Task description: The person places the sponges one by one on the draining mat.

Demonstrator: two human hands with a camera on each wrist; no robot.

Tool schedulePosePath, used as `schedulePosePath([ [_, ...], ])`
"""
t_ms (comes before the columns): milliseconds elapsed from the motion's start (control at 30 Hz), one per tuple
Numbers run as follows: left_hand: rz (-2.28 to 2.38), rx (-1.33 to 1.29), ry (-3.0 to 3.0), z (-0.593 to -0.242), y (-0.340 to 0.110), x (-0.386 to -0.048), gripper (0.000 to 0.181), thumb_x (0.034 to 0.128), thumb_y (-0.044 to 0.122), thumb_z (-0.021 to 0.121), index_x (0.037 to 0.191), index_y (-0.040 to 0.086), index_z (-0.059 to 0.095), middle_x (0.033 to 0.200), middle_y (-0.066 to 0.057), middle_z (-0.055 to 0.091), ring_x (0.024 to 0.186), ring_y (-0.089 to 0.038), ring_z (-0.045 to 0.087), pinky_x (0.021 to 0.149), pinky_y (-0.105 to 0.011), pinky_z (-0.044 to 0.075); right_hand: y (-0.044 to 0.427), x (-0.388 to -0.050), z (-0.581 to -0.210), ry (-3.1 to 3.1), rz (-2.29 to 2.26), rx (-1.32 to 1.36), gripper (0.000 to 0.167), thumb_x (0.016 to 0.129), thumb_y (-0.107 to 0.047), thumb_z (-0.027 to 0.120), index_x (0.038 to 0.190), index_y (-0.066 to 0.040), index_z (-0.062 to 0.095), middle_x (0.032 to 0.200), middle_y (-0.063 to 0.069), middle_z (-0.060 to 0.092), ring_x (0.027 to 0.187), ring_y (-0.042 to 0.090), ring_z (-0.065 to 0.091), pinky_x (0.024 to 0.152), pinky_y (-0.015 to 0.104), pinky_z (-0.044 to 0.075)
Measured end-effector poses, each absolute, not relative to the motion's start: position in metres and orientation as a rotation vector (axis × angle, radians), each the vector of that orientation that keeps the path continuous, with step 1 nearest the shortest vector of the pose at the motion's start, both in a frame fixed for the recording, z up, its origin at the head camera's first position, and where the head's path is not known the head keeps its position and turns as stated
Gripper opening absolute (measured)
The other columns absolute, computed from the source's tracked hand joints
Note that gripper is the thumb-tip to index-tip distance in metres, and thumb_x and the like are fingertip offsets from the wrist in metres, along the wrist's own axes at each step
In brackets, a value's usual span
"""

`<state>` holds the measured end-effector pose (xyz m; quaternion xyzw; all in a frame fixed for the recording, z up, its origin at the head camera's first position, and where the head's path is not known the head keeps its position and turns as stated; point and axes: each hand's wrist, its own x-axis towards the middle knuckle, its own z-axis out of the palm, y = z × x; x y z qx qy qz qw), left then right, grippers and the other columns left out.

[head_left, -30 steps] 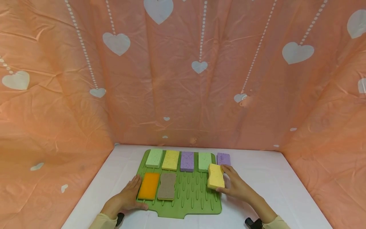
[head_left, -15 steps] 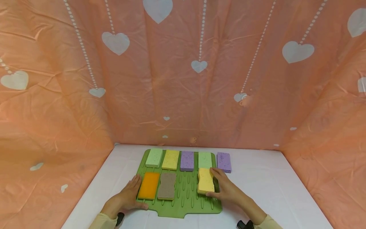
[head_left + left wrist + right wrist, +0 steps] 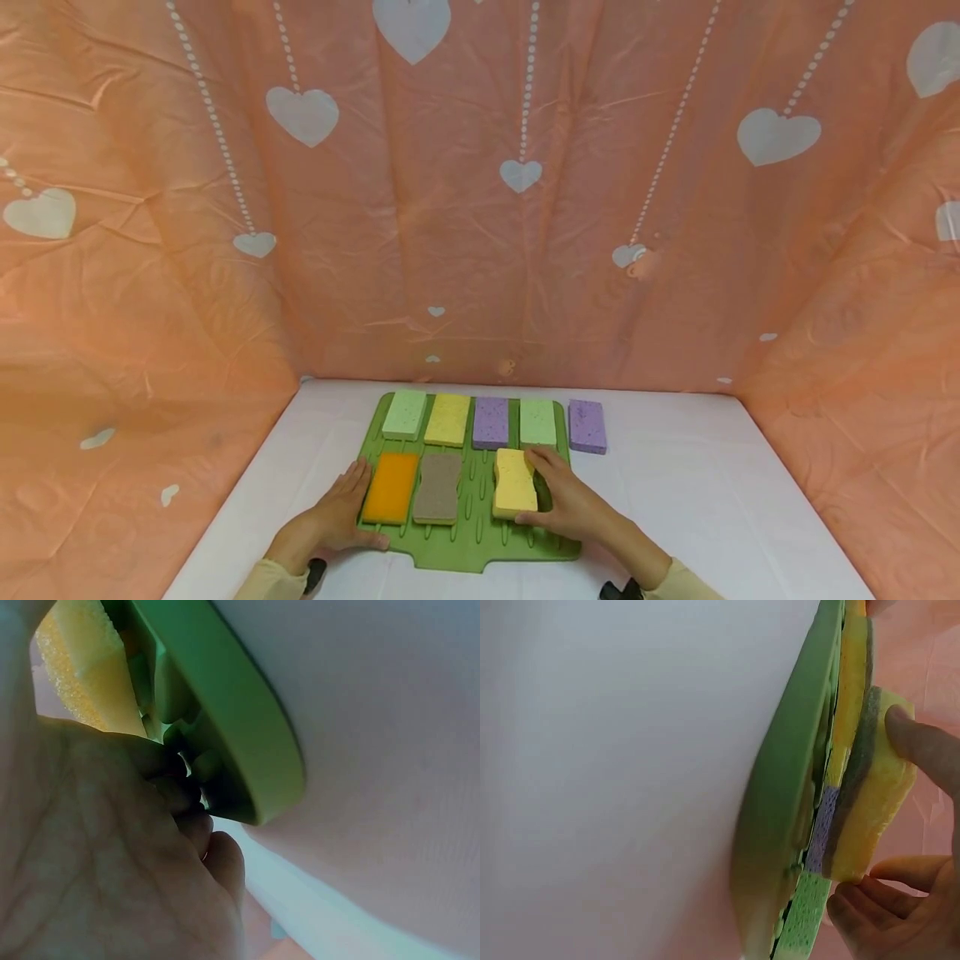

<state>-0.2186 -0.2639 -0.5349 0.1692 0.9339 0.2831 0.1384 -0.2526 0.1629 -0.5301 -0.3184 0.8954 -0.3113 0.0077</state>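
Observation:
Between the thumb and fingers of my right hand [image 3: 564, 502] is a yellow scrub sponge [image 3: 515, 483] with wavy sides. The right wrist view shows its dark grey scouring layer [image 3: 853, 791] facing the green ridged mat [image 3: 450, 552], with the sponge apparently just above it. To its left on the mat lie a sponge with its grey-brown side up [image 3: 437, 489] and an orange-topped one [image 3: 392, 488]. My left hand [image 3: 335, 512] rests at the mat's left edge, fingers extended beside the orange-topped sponge, thumb near the front edge.
Along the mat's back row lie a light green sponge [image 3: 405, 414], a yellow one [image 3: 447, 419], a purple one [image 3: 491, 422] and another light green one [image 3: 537, 422]. A second purple sponge [image 3: 587, 426] lies on the white table [image 3: 675, 475], right of the mat.
My right hand has carried the yellow scrub sponge leftward and toward me, from the mat's right edge to near the grey-brown sponge. The left hand has stayed in place.

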Motion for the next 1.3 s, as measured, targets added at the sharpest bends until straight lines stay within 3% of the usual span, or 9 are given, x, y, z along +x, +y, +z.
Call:
schedulePosePath([
  [500,0.654,0.411,2.761,-0.524,-0.253,-0.217,0.129,0.0791,0.045,0.096,0.159,-0.023,0.020,0.169,-0.044,0.011,0.159,-0.057,0.010,0.129,-0.067,0.013,0.139,-0.250,-0.527,2.795,-0.903,-0.953,0.107,0.089,-0.053,0.087,0.162,0.007,0.037,0.166,0.029,0.037,0.151,0.047,0.042,0.116,0.064,0.044],
  [633,0.682,0.429,2.753,-0.525,-0.255,-0.217,0.131,0.0786,0.047,0.095,0.158,-0.024,0.020,0.168,-0.045,0.010,0.158,-0.059,0.009,0.128,-0.069,0.012,0.133,-0.250,-0.525,2.782,-0.884,-0.918,0.109,0.089,-0.055,0.086,0.164,0.005,0.035,0.166,0.028,0.037,0.151,0.045,0.042,0.116,0.062,0.046],
  [900,0.749,0.439,2.744,-0.548,-0.267,-0.226,0.145,0.0722,0.067,0.091,0.160,-0.022,0.017,0.170,-0.042,0.006,0.160,-0.057,0.005,0.128,-0.069,0.008,0.122,-0.251,-0.520,2.779,-0.857,-0.934,0.109,0.088,-0.053,0.087,0.163,0.008,0.036,0.166,0.030,0.036,0.152,0.046,0.041,0.118,0.061,0.044],
  [1300,0.777,0.437,2.756,-0.552,-0.268,-0.225,0.142,0.0728,0.063,0.092,0.159,-0.023,0.019,0.169,-0.043,0.009,0.160,-0.057,0.008,0.128,-0.069,0.010,0.116,-0.251,-0.522,2.753,-0.799,-0.886,0.112,0.089,-0.055,0.086,0.166,0.005,0.031,0.170,0.029,0.031,0.155,0.044,0.036,0.118,0.061,0.044],
])
